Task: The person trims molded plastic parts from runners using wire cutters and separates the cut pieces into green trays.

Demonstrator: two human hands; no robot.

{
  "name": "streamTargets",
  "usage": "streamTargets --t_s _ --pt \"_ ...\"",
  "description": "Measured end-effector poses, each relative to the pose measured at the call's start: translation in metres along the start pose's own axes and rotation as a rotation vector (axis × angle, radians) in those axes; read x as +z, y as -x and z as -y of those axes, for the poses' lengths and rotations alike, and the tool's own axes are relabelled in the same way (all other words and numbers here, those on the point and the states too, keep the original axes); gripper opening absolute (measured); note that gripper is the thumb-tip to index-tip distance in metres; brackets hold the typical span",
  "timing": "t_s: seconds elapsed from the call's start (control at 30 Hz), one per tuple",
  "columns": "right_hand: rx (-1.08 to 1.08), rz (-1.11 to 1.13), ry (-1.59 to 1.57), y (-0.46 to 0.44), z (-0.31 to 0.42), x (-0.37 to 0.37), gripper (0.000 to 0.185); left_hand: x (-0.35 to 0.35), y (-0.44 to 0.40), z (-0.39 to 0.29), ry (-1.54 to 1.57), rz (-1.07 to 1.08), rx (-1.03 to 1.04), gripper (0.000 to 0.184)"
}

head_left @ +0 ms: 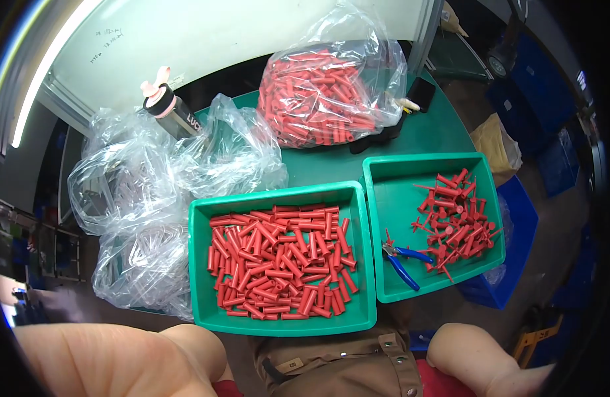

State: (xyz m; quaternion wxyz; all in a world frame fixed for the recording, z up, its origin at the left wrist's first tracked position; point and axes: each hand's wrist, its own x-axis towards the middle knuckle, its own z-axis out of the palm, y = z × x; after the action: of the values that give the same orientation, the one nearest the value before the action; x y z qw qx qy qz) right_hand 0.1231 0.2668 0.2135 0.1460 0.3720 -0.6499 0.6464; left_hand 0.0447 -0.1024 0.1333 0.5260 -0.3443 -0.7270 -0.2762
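Green tabletop with a whitish panel behind it, some handwriting at the panel's upper left. Two green plastic bins stand side by side at the near edge, in front of me. Left bin: packed with loose red flanged tubes, lying every which way. Right bin: red pieces with thin stems piled toward its right side, plus blue-handled nippers at the lower left, jaws up, handles spread. Only my bare forearms show: left forearm big at lower left, below the left bin; right forearm at lower right, below the right bin. Left hand and right hand are both out of frame, so can't tell how far open they are or what they hold. Knotted-looking clear bag full of red pieces sits at the back; crumpled clear plastic bags heap on the left, next to a pink-lidded bottle. Blue crate lower down, past the right bin. Brown garment on my lap, near the left bin.
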Motion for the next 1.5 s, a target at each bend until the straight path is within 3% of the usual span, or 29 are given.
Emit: streamTargets --t_s 0.07,0.13,0.3,0.37,0.4,0.43,0.6,0.63,0.67,0.9,1.03,1.07,1.1,1.13,1.17,1.2,1.27,1.5 --pt "-0.441 -0.032 -0.201 0.0 -0.044 -0.007 0.014 -0.014 0.001 0.001 0.024 0.042 -0.015 0.05" --pt "-0.364 -0.128 -0.129 -0.006 -0.051 0.0 0.016 -0.012 -0.003 0.007 0.044 0.075 -0.026 0.051" --pt "-0.221 -0.409 0.278 -0.036 -0.075 0.028 0.049 0.02 -0.016 0.009 0.025 -0.019 0.106 0.051" --pt "-0.252 -0.418 0.237 -0.006 -0.094 0.01 0.039 0.021 -0.02 0.014 0.035 -0.069 0.143 0.052" --pt "-0.255 -0.423 0.186 0.005 -0.097 -0.002 0.054 0.019 -0.019 0.015 0.046 -0.098 0.157 0.052" --pt "-0.264 -0.424 0.197 0.008 -0.096 -0.009 0.054 0.02 -0.018 0.015 0.052 -0.11 0.164 0.052" --pt "-0.156 -0.271 0.406 0.015 -0.104 -0.032 0.063 -0.003 -0.011 0.028 0.072 -0.056 0.13 0.052" --pt "-0.244 -0.006 0.488 -0.004 -0.098 -0.043 0.073 0.0 -0.015 0.03 0.094 -0.026 0.103 0.053" --pt "-0.342 0.265 0.56 -0.026 -0.092 -0.054 0.096 0.001 -0.015 0.023 0.113 -0.007 0.083 0.053" --pt "-0.25 0.28 0.719 -0.041 -0.074 -0.062 0.07 -0.043 -0.024 0.016 0.186 0.022 -0.031 0.054" --pt "-0.347 0.257 0.878 -0.042 -0.07 -0.063 0.06 0.027 -0.063 -0.006 0.187 -0.034 0.032 0.054" --pt "-0.401 -0.293 0.488 -0.04 -0.103 -0.032 0.059 0.023 -0.059 -0.014 0.542 0.085 -0.051 0.051" --pt "-0.168 -0.139 0.625 -0.033 -0.104 -0.038 0.055 0.036 -0.057 -0.035 0.543 0.07 -0.159 0.036" --pt "-0.193 -0.101 0.563 -0.03 -0.126 -0.041 0.034 0.042 -0.045 -0.053 0.71 -0.046 -0.284 0.017" --pt "0.168 0.021 0.52 -0.013 -0.134 -0.044 0.032 0.039 -0.038 -0.059 0.777 -0.027 -0.215 0.008" --pt "0.301 0.048 0.612 -0.008 -0.147 -0.042 0.025 0.021 -0.043 -0.07 0.715 0.212 -0.254 0.012" --pt "0.47 0.035 0.793 0.013 -0.188 -0.056 0.026 0.016 -0.042 -0.074 0.747 0.241 -0.179 0.015" --pt "0.334 0.307 1.28 0.046 -0.299 -0.088 0.026 0.012 -0.036 -0.095 0.68 0.086 -0.16 0.019"
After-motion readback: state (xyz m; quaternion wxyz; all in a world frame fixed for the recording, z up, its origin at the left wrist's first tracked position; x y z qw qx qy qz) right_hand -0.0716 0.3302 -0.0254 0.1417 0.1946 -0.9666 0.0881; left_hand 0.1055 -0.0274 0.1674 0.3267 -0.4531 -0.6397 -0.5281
